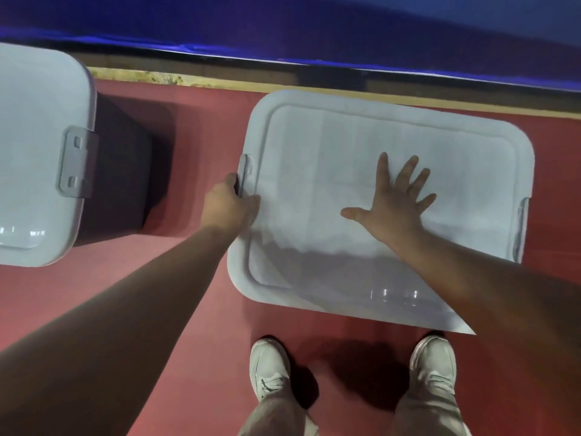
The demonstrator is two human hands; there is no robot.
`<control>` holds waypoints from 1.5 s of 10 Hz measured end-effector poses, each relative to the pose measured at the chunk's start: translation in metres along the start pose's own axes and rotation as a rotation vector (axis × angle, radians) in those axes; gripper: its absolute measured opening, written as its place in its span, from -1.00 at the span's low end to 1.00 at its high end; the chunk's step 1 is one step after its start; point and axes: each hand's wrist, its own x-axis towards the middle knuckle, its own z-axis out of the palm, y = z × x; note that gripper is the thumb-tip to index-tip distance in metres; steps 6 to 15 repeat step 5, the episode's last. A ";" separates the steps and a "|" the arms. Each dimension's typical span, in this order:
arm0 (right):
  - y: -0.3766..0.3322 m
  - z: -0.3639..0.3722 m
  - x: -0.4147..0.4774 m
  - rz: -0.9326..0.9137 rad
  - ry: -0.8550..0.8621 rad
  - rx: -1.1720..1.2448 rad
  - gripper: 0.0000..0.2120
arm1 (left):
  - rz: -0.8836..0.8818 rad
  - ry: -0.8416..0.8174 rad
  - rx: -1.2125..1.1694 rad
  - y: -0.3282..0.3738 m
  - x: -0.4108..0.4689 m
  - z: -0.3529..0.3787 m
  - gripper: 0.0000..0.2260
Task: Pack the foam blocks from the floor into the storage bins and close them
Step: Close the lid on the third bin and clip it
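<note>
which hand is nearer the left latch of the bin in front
Left. The left hand grips the latch; the right hand lies flat on the middle of the lid, well to its right.

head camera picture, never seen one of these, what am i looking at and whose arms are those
There is no machine here. A person wears a wide-angle camera on the head, and it looks forward and down, so the two bare arms are that person's own, and the shoes at the bottom are their feet.

They stand on a red floor over a storage bin, of which you see the pale lid. The right hand lies flat on the lid with its fingers spread. The left hand grips the latch at the lid's left edge. A second bin, lid on, stands at the left. No foam blocks are in view.
</note>
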 end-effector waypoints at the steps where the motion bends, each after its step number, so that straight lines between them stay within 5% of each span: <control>1: 0.003 0.002 -0.004 -0.005 0.004 -0.013 0.16 | 0.035 0.054 0.107 0.006 -0.013 0.009 -0.90; 4: 0.014 -0.062 -0.025 -0.068 -0.067 0.055 -0.05 | -0.002 -0.126 0.231 0.013 -0.045 -0.009 -0.84; 5: 0.022 -0.108 -0.044 -0.056 0.001 0.078 -0.12 | 0.044 -0.145 0.230 0.027 -0.059 -0.041 -0.67; 15: 0.022 -0.108 -0.044 -0.056 0.001 0.078 -0.12 | 0.044 -0.145 0.230 0.027 -0.059 -0.041 -0.67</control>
